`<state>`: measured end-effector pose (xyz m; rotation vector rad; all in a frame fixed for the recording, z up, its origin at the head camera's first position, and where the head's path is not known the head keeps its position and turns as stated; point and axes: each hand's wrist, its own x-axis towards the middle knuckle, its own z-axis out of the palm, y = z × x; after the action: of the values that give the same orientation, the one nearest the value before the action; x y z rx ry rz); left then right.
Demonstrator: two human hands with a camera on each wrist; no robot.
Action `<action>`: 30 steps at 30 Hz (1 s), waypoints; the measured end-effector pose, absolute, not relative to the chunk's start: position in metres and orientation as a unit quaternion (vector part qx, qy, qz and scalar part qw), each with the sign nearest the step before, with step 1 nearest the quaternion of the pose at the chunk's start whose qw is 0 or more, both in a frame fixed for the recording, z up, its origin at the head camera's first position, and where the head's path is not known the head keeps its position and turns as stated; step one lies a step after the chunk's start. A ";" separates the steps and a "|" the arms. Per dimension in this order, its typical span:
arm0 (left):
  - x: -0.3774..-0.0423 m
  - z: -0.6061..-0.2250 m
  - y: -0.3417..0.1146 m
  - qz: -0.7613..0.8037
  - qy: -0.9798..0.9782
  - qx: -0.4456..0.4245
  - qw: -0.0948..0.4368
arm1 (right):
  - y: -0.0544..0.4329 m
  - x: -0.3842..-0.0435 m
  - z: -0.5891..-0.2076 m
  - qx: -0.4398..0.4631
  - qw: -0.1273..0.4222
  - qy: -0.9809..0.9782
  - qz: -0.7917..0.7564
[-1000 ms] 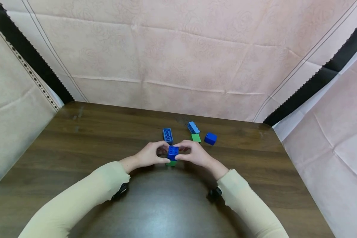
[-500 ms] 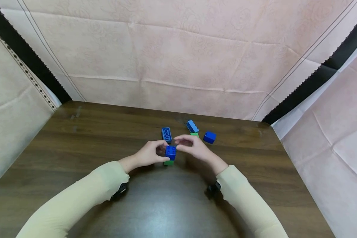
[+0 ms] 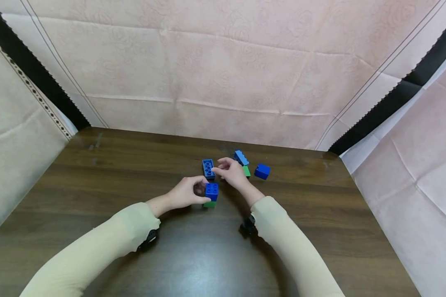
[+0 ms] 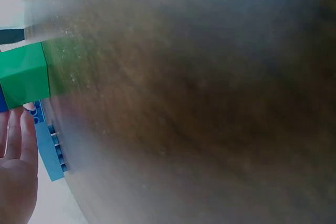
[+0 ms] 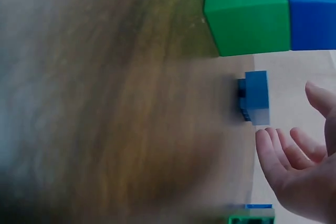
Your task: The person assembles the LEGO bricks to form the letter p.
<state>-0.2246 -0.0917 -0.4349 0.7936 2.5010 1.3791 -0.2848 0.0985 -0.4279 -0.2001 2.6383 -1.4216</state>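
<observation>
In the head view a dark blue brick (image 3: 212, 190) sits on top of a green brick (image 3: 209, 204), forming a small stack. My left hand (image 3: 183, 194) grips the blue brick from the left, with thumb in front and fingers behind. The right wrist view shows the left thumb tip on that blue brick (image 5: 314, 22), beside the green one (image 5: 249, 17). Farther back, my right hand (image 3: 232, 171) reaches over to an upturned blue brick (image 3: 207, 168), its studs facing down. Thumb and fingers stand apart near that brick's right side.
Behind my right hand lie a lighter blue brick (image 3: 240, 157) with studs sideways and a green brick (image 3: 247, 171). Another blue brick (image 3: 262, 171) lies farther right. The brown wooden table (image 3: 134, 165) ends at a pale cloth wall (image 3: 223, 82).
My right hand has let go of the blue-and-green stack and moved back and left to the upturned blue brick. My left hand stays on the stack.
</observation>
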 end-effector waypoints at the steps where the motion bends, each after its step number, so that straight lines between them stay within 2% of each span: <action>1: -0.225 -0.436 -0.092 0.464 0.840 0.266 0.089 | 0.097 -0.285 -0.429 -0.062 0.072 0.878 -0.470; 5: -0.225 -0.436 -0.092 0.463 0.841 0.263 0.093 | 0.092 -0.287 -0.435 -0.054 0.080 0.882 -0.462; 13: -0.226 -0.438 -0.092 0.465 0.840 0.263 0.091 | 0.084 -0.290 -0.440 -0.059 0.060 0.906 -0.415; 30: -0.228 -0.439 -0.093 0.461 0.841 0.271 0.082 | 0.076 -0.296 -0.441 -0.049 0.088 0.928 -0.359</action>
<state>-0.2281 -0.0933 -0.4395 0.8101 2.5122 1.3778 -0.2962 0.0755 -0.4413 -0.1449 2.7623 -1.0670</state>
